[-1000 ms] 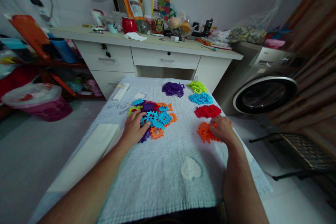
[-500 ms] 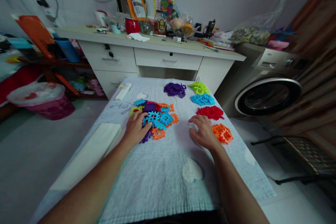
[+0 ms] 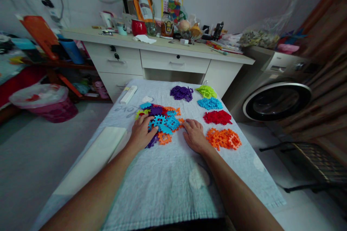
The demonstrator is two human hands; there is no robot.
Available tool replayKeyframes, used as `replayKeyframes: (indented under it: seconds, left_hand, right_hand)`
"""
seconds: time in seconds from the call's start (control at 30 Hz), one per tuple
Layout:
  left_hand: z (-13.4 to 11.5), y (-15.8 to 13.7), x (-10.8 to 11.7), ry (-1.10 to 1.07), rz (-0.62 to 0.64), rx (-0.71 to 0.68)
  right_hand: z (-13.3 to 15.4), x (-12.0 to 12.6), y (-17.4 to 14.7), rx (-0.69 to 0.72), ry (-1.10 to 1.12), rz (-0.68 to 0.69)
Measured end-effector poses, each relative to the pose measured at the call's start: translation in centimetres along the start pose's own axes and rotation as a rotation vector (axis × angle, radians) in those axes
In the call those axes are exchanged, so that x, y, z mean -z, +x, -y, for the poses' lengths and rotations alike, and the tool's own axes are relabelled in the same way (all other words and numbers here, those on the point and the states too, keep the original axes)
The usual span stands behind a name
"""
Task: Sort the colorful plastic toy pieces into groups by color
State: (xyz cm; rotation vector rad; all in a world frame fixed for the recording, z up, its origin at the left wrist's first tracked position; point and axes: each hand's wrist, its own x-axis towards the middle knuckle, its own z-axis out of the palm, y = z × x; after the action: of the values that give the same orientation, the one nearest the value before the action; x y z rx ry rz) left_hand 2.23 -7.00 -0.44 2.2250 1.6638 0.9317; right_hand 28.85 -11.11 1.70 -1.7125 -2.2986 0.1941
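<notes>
A mixed heap of flat plastic interlocking pieces [image 3: 165,124] in blue, orange, purple, red and green lies on the cloth-covered table [image 3: 162,180]. My left hand [image 3: 140,131] rests against the heap's left side, fingers spread and thumb apart. At the right edge of the heap, the fingertips of my right hand [image 3: 194,134] touch an orange piece [image 3: 181,122]; its fingers are stretched out. Single-colour piles stand to the right: orange [image 3: 223,138], red [image 3: 217,117], blue [image 3: 209,103] and lime green [image 3: 206,91]. A purple pile [image 3: 181,93] sits farther back.
A slim white box [image 3: 128,95] lies at the table's back left, and a long pale flat item [image 3: 94,157] along the left edge. Behind stands a cluttered white desk [image 3: 173,57]. A washing machine [image 3: 268,83] is at right, a pink bin [image 3: 51,104] at left.
My right hand has moved left from beside the orange pile to the mixed heap's right edge. More of the orange pile now shows. My left hand stays at the heap.
</notes>
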Motion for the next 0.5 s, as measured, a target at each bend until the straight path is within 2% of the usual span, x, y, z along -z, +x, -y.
replayKeyframes:
  seconds: [0.5]
  left_hand:
    - [0.25,-0.01,-0.23,-0.003,-0.018,-0.029]
  right_hand:
    - [-0.15,0.85,-0.44,0.052,0.159,-0.075]
